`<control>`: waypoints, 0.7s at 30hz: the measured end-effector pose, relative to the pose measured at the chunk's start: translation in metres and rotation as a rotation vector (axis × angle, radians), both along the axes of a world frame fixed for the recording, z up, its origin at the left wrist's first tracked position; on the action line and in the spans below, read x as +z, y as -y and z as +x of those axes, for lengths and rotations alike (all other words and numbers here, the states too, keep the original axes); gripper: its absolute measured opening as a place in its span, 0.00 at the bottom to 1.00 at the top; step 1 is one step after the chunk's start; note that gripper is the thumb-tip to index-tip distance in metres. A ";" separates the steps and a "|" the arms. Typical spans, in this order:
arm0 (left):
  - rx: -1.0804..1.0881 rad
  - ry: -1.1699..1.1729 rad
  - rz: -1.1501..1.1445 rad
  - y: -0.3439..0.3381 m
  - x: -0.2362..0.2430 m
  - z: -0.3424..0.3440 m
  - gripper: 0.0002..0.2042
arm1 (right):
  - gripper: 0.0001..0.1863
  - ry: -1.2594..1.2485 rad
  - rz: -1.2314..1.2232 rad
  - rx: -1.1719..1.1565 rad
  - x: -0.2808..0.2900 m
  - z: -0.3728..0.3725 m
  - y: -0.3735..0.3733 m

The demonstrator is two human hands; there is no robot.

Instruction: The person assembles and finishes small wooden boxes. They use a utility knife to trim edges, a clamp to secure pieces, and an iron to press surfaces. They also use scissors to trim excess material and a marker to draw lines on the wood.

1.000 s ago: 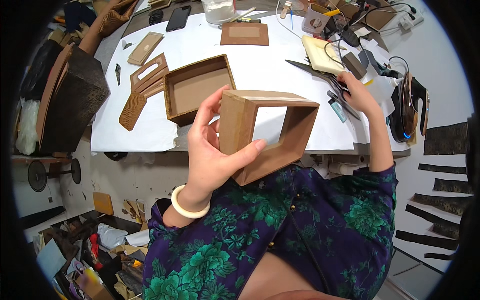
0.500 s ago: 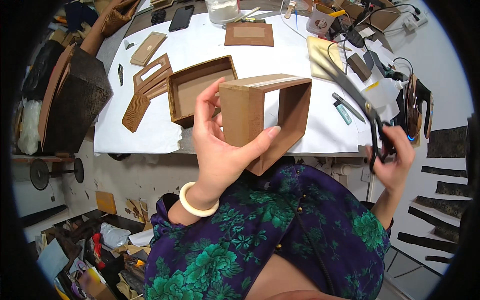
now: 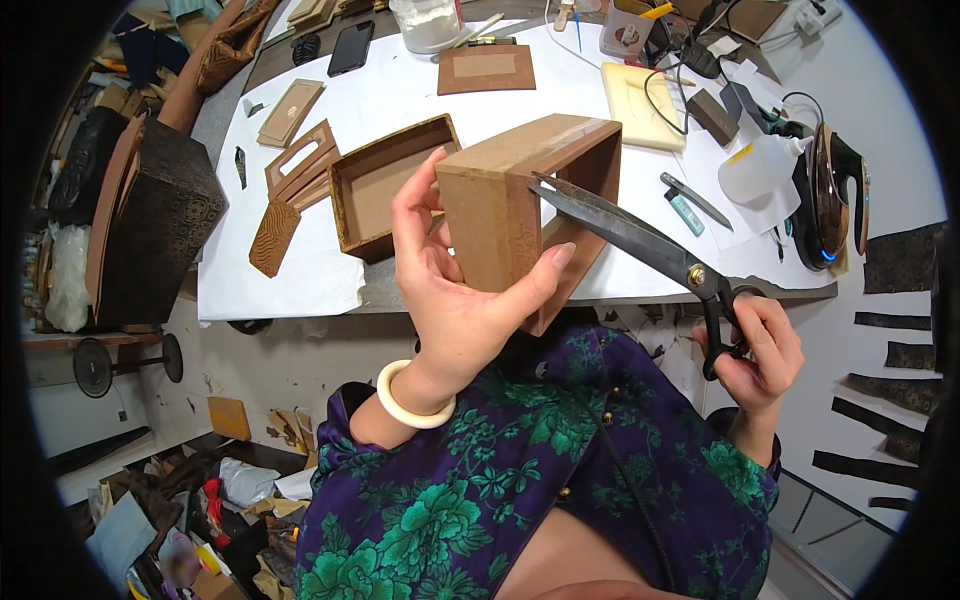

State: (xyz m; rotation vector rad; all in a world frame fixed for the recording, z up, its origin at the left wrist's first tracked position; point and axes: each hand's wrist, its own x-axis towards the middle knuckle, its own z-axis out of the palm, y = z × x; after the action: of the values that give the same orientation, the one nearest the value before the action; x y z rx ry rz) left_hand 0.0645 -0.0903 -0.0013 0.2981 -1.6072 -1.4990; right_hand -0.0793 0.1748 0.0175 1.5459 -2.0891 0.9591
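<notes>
My left hand (image 3: pixel 445 295) grips a brown board box frame (image 3: pixel 485 220), open through its middle, with fingers behind it and thumb on the near side. In my right hand (image 3: pixel 755 355) are large black scissors (image 3: pixel 650 245) with a brass pivot, their blades slightly parted and the tips at the frame's top corner. Behind the frame sits an open patterned box (image 3: pixel 375 165) with a plain lining. Cut-out board pieces (image 3: pixel 305 165), one with a woven-looking pattern (image 3: pixel 272 238), lie left of it. A brown panel (image 3: pixel 486 70) lies farther back.
The paper-covered worktable (image 3: pixel 250 280) bears a phone (image 3: pixel 350 48), a white tub (image 3: pixel 425 30), a cream pad (image 3: pixel 640 100), a squeeze bottle (image 3: pixel 755 170), a knife (image 3: pixel 695 200), an iron (image 3: pixel 830 210) and cables. Dark board (image 3: pixel 150 220) stands left; dark strips (image 3: pixel 890 320) hang right.
My right hand has picked up the scissors from the table, moved down toward me and brought their tips to the frame. The frame in my left hand has risen and turned.
</notes>
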 end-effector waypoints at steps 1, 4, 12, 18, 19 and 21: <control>0.006 0.007 -0.005 0.000 0.000 0.000 0.45 | 0.26 0.004 0.005 -0.001 0.001 0.000 0.000; 0.018 0.006 -0.002 -0.001 0.001 0.000 0.45 | 0.25 0.011 0.029 0.004 0.000 -0.002 -0.004; 0.022 0.050 -0.074 0.002 -0.001 0.000 0.48 | 0.25 -0.081 0.049 0.054 0.003 -0.004 -0.006; 0.035 0.035 -0.047 0.002 -0.002 0.000 0.46 | 0.26 -0.107 0.080 0.042 0.004 -0.003 -0.008; 0.040 0.026 -0.035 0.002 -0.002 0.000 0.45 | 0.26 -0.117 0.081 0.045 0.003 -0.003 -0.008; 0.038 0.028 -0.021 0.001 -0.002 0.000 0.45 | 0.26 -0.139 0.079 0.035 0.003 -0.002 -0.008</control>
State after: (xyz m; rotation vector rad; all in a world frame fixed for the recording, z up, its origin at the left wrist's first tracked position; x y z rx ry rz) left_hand 0.0647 -0.0917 -0.0031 0.3374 -1.6291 -1.4546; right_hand -0.0814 0.1826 0.0202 1.6429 -2.0314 0.7661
